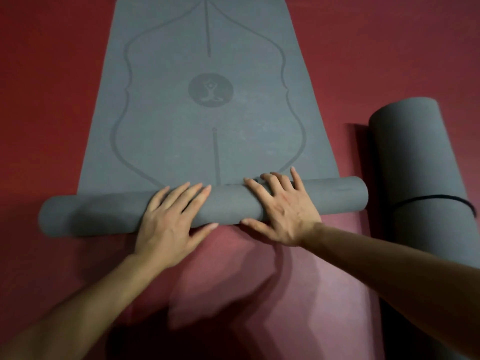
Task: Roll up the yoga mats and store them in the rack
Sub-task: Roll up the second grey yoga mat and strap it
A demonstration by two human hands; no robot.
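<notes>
A dull red floor (52, 100) runs under both hands and out past them on every side, with dark shadows lying on it beneath the forearms. On it is a grey yoga mat (233, 141), partly wound up: its rolled part (88, 216) lies crosswise directly under the palms, sticking out well to the left of the left hand (168, 222) and to the right of the right hand (283, 211). The flat remainder stretches away beyond the fingertips. Both hands lie side by side on top of the roll, fingers straight and spread and pressing down on it. Each thumb reaches along the roll's near edge, where it meets the floor, and the two thumb tips lie close together. Neither hand closes round anything. Ahead of the fingertips, the flat part carries a printed round emblem (210, 90) showing a seated figure with raised arms. Darker curved guide lines (122, 141) frame it, and a straight centre stripe runs from it toward the gap between the hands. To the right of the right hand, apart from the roll's end, a second mat (415, 157) lies fully rolled on the floor, bound round its middle by a thin black cord (436, 197).
</notes>
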